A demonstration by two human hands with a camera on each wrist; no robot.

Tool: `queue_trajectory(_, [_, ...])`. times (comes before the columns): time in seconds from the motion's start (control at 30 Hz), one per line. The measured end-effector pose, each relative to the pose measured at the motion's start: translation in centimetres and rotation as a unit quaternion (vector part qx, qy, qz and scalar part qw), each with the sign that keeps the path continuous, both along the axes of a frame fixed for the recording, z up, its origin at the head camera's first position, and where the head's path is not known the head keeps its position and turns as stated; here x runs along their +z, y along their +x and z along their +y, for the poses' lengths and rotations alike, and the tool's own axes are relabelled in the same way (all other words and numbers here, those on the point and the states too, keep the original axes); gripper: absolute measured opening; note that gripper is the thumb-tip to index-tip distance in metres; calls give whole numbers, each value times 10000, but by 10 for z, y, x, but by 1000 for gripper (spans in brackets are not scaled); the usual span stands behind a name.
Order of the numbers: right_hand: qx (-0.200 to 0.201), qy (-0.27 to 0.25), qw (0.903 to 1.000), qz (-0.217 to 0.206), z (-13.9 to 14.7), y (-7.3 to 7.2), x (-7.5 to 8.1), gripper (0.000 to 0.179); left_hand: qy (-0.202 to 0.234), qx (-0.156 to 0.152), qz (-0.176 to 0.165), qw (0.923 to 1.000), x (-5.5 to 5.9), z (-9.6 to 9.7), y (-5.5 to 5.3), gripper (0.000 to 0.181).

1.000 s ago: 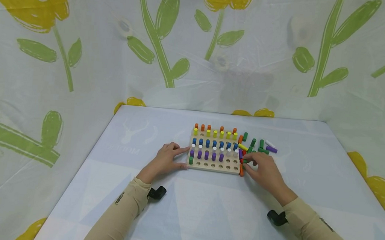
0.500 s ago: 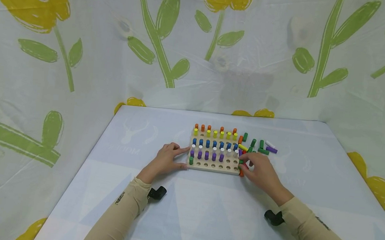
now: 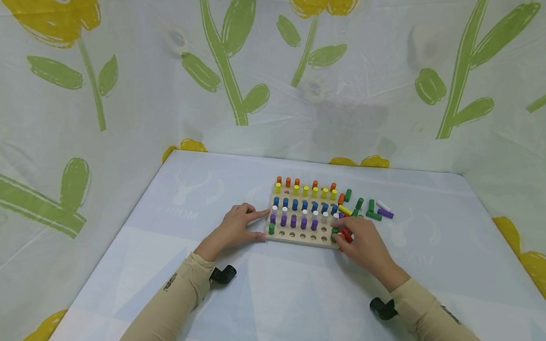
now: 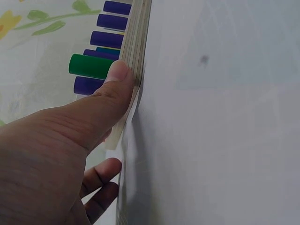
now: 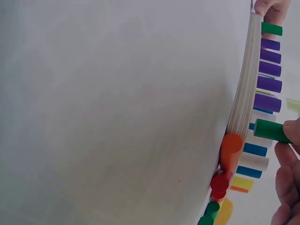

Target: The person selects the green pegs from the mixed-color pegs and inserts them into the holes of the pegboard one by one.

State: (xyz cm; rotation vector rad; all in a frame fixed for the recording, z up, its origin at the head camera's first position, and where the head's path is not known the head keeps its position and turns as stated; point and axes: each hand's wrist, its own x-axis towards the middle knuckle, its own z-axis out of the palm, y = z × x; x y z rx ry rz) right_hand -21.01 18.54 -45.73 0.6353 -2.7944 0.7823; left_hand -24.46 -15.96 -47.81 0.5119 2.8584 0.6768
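A wooden pegboard bears rows of orange, yellow, blue, white and purple pegs. One green peg stands in its front-left hole. My left hand touches the board's left end, thumb at the front corner and index finger extended along the side. At the opposite end, my right hand pinches another green peg between thumb and fingertips. That peg is over the front row's rightmost hole, its end close to the board. A red peg shows just behind the right fingers.
Loose pegs lie along the board's right side, among them an orange peg and a yellow peg. Farther right are several green pegs, a white peg and a purple peg. A patterned cloth covers the table.
My right hand has picked up the green peg from the loose pegs and moved left with it to the board's front-right corner. My left hand has stayed in place.
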Motion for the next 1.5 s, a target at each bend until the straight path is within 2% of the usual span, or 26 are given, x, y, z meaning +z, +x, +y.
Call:
queue_trajectory(0.8, [169,70,9998,-57,-17,-1,3,25,2,34,-79,10000,2,1,1,76])
queue_trajectory(1.5, [397,45,9991,124,-32,-2,3,19,-38,-7,-77,10000,3,1,1,76])
